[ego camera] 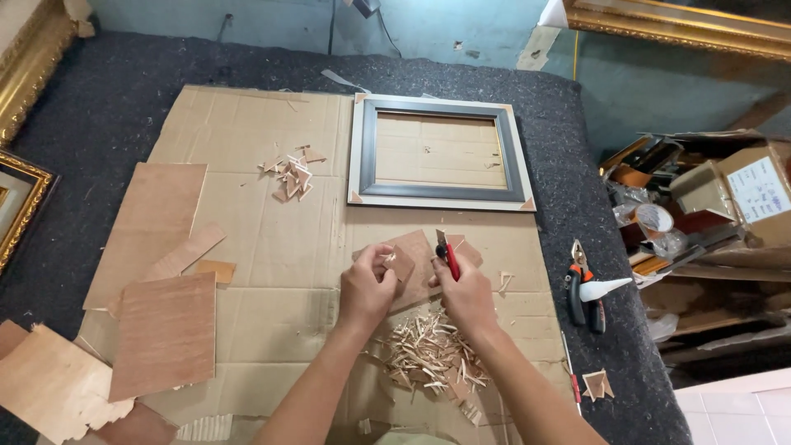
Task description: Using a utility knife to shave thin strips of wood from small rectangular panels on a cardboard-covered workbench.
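My left hand (368, 284) pinches a small square piece of thin plywood (401, 262) over a larger plywood sheet (420, 272) lying on the cardboard. My right hand (465, 288) grips a red utility knife (450, 257), its blade pointing up and away just right of the small piece. Below both hands lies a heap of pale wood shavings (428, 353). A grey picture frame with a pale outer edge (439, 148) lies flat further back, small triangular wedges at its corners.
Flat cardboard (272, 247) covers a dark felt-topped table (107, 91). Plywood sheets (163, 334) lie at the left, a pile of small wood triangles (290, 175) behind. Pliers (577, 284) and a white glue nozzle (604, 288) rest at the right edge. Gilt frames (21, 198) stand left; cluttered boxes (725, 198) right.
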